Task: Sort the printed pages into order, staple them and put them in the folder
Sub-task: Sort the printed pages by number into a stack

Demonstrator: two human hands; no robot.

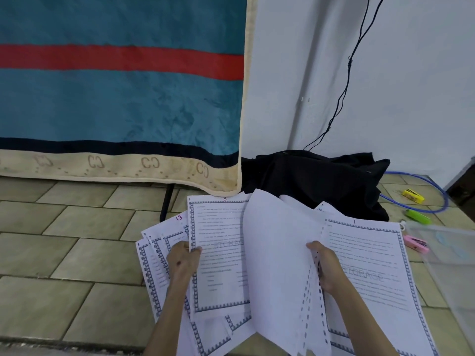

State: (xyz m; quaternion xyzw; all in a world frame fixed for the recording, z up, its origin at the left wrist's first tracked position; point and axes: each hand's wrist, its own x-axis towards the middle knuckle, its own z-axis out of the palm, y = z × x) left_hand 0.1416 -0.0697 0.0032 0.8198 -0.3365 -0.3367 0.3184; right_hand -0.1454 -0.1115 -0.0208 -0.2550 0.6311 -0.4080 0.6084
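Printed pages with blue patterned borders lie fanned over the tiled floor. My left hand pinches the left edge of a raised page marked 3; a page marked 13 shows behind it. My right hand grips a bundle of pages standing on edge, blank backs facing me. To its right lies the page marked 1, flat. A clear plastic folder sits at the right edge. A pink stapler lies between page 1 and the folder.
A teal blanket with a red stripe hangs at the left. Black cloth is heaped behind the pages. A green object, a yellow object and a blue cable loop lie on the floor at right.
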